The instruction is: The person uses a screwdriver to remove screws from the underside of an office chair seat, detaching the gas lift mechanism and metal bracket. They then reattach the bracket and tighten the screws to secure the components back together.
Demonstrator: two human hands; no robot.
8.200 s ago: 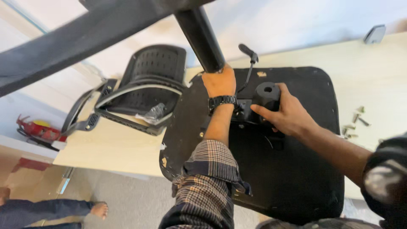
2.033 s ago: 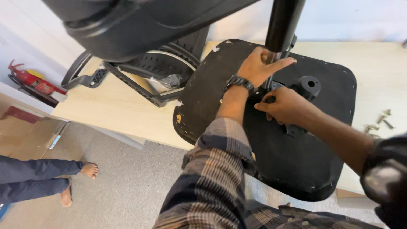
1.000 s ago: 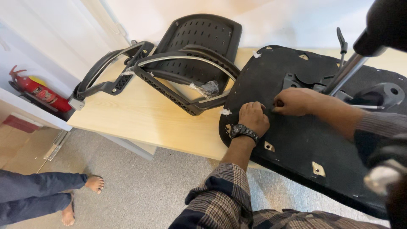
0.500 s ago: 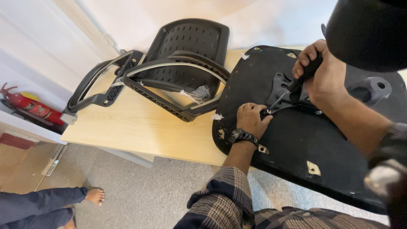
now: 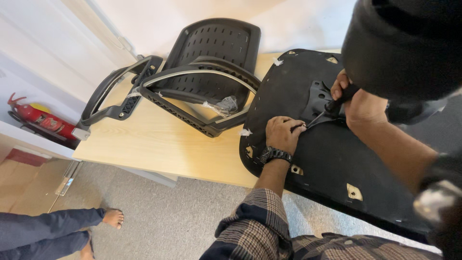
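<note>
The chair seat (image 5: 337,159), turned underside up, lies across the right end of the wooden table (image 5: 159,144), and its near edge juts out past the table's front edge over the grey carpet. Left of it, toward the far edge, the black mesh backrest (image 5: 211,62) lies flat with its armrest frame (image 5: 120,94) reaching toward the table's left corner. Between the backrest and the front edge there is a broad strip of bare wood, and that is the freest room I have.

My left hand (image 5: 284,134) rests on the seat's underside, near its left rim, fingers curled down and pinching at the tip of the tool. A black wristwatch (image 5: 275,155) sits on that wrist, above my plaid sleeve (image 5: 255,226).

My right hand (image 5: 358,103) is clenched around the dark handle of a screwdriver (image 5: 327,110), whose shaft slants down to my left fingers beside the black metal mounting plate (image 5: 320,96) at the seat's middle. A large dark part hangs blurred over my right arm, and I cannot tell what it is.

Off the table's left end a red fire extinguisher (image 5: 41,120) lies by the wall, and another person's bare foot (image 5: 113,217) rests on the floor.
</note>
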